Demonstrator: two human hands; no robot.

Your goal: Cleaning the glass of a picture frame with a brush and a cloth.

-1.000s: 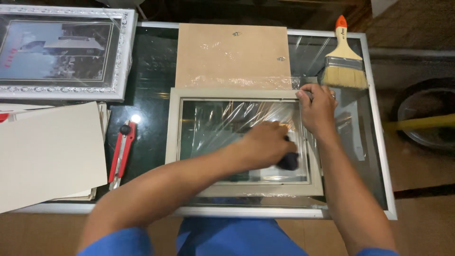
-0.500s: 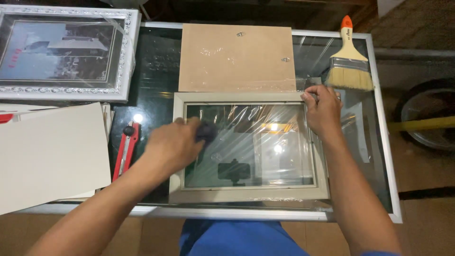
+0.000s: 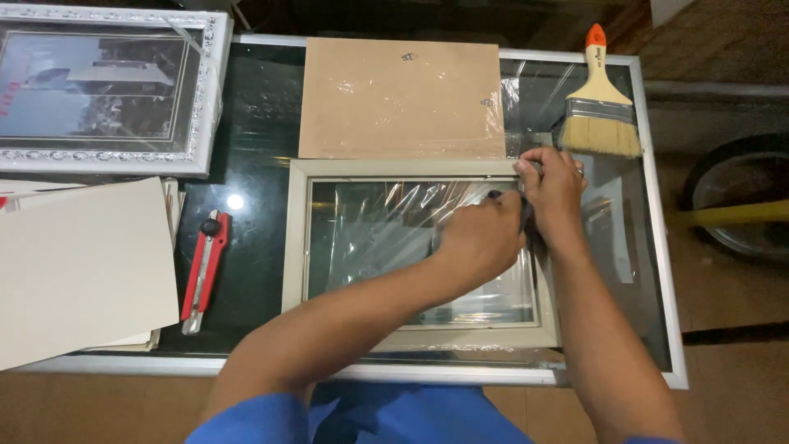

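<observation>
A pale rectangular picture frame (image 3: 297, 247) with a glass pane lies flat on the glass table (image 3: 263, 123) in the head view. My left hand (image 3: 481, 234) is closed on a small dark cloth (image 3: 526, 214), pressed on the glass near the frame's upper right corner. My right hand (image 3: 555, 189) grips that same upper right corner of the frame. The two hands touch each other there. Clear plastic film lies crumpled around the frame's right side.
A brown backing board (image 3: 394, 99) lies just beyond the frame. A paintbrush (image 3: 600, 107) with an orange tip sits far right. A red utility knife (image 3: 204, 267) and cream boards (image 3: 82, 263) lie to the left, a silver framed picture (image 3: 99, 86) at far left.
My left hand with the cloth swept from the glass's right side to its left, then back to the upper right corner. My right hand has stayed on the frame's corner.
</observation>
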